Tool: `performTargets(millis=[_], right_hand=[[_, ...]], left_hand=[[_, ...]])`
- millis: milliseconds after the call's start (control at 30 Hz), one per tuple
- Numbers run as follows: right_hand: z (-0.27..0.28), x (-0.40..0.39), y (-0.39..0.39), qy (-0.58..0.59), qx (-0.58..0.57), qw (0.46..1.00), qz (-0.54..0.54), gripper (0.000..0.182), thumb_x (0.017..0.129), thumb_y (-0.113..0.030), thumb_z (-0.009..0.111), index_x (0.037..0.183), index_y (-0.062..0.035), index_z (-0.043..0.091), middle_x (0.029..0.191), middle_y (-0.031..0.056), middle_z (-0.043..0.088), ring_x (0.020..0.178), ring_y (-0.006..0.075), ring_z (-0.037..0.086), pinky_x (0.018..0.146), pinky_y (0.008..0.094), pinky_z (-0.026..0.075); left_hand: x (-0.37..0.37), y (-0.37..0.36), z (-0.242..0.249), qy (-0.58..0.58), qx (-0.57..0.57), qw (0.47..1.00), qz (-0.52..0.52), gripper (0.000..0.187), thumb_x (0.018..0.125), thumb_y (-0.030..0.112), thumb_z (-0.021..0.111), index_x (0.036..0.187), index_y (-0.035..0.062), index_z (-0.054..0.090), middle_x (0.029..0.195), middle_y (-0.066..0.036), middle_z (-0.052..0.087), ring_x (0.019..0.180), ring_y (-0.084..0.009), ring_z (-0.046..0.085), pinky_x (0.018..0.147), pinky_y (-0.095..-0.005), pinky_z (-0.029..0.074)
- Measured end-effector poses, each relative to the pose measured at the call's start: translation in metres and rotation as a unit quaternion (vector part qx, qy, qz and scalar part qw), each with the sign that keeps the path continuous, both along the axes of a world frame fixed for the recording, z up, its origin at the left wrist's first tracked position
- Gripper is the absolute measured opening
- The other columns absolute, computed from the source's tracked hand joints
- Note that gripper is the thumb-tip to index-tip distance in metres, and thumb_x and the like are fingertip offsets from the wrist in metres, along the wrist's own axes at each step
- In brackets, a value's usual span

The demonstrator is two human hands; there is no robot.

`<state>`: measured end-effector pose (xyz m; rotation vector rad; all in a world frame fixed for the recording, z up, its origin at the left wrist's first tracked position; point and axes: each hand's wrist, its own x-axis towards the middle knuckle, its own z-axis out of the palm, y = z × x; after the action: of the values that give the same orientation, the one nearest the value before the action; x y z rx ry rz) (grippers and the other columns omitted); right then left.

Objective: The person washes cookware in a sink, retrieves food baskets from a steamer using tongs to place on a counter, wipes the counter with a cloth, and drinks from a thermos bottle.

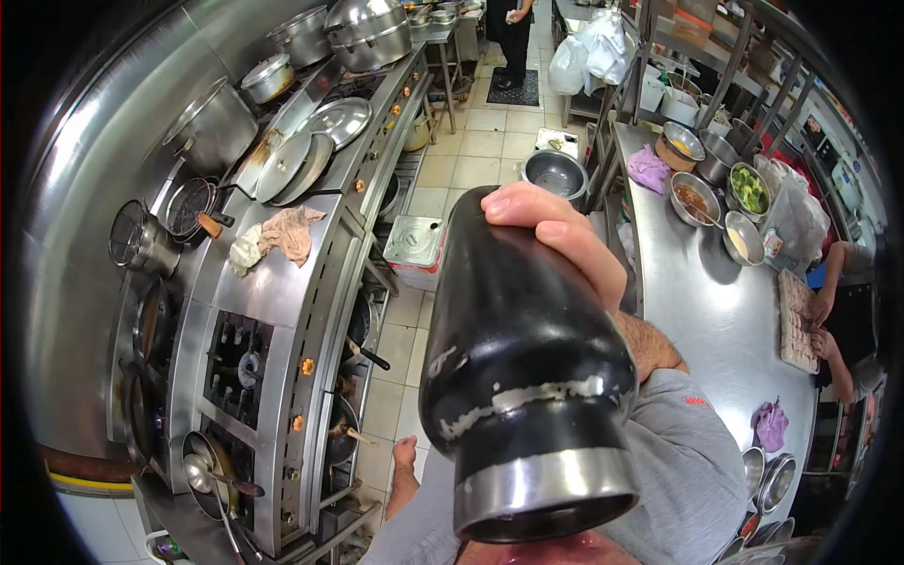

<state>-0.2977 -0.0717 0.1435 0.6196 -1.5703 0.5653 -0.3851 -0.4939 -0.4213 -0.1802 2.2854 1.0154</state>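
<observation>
My right hand (563, 235) is closed around the far end of a black steel tumbler (527, 348). The tumbler is raised and tilted right in front of the camera, its bare metal rim at the near end, close to my mouth. Its black paint is worn away in a band above the rim. My left hand (405, 457) shows small and low beside my grey shirt, near the stove front; its fingers cannot be made out clearly.
At left, a steel stove (247, 358) carries pots, lids, strainers and a cloth (287, 235). On the right, a steel counter (697, 330) holds bowls and purple cloths (648, 168). A co-worker's hands (825, 325) touch a tray (798, 320). Another person (511, 38) stands down the aisle.
</observation>
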Motion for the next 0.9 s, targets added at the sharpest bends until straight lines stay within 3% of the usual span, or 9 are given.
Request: performTargets(millis=[500, 700, 900], right_hand=[[0.019, 0.012, 0.014, 0.032, 0.035, 0.998, -0.033, 0.057, 0.069, -0.008, 0.070, 0.114, 0.0040, 0.038, 0.104, 0.0261, 0.053, 0.088, 0.0356, 0.056, 0.077, 0.0454, 0.046], [0.024, 0.005, 0.016, 0.120, 0.015, 0.992, -0.036, 0.051, 0.071, -0.010, 0.068, 0.112, 0.0039, 0.040, 0.102, 0.0252, 0.054, 0.087, 0.0353, 0.056, 0.076, 0.0455, 0.046], [0.038, 0.018, 0.025, 0.102, 0.063, 0.991, -0.058, 0.049, 0.071, -0.013, 0.068, 0.109, 0.0038, 0.041, 0.102, 0.0255, 0.054, 0.085, 0.0351, 0.056, 0.075, 0.0463, 0.046]], left_hand=[[-0.007, 0.007, 0.011, -0.028, 0.000, 1.000, 0.013, 0.037, 0.078, 0.027, 0.066, 0.100, -0.0029, 0.062, 0.093, -0.013, 0.064, 0.087, -0.0207, 0.058, 0.080, -0.0335, 0.045], [-0.007, 0.006, 0.011, -0.022, -0.017, 1.000, -0.001, 0.037, 0.078, 0.026, 0.065, 0.100, -0.0030, 0.062, 0.094, -0.012, 0.064, 0.088, -0.0212, 0.058, 0.080, -0.0337, 0.045], [-0.008, 0.008, 0.015, -0.029, -0.007, 1.000, -0.008, 0.038, 0.078, 0.027, 0.065, 0.101, -0.0034, 0.061, 0.093, -0.012, 0.063, 0.085, -0.0208, 0.058, 0.076, -0.0338, 0.046]])
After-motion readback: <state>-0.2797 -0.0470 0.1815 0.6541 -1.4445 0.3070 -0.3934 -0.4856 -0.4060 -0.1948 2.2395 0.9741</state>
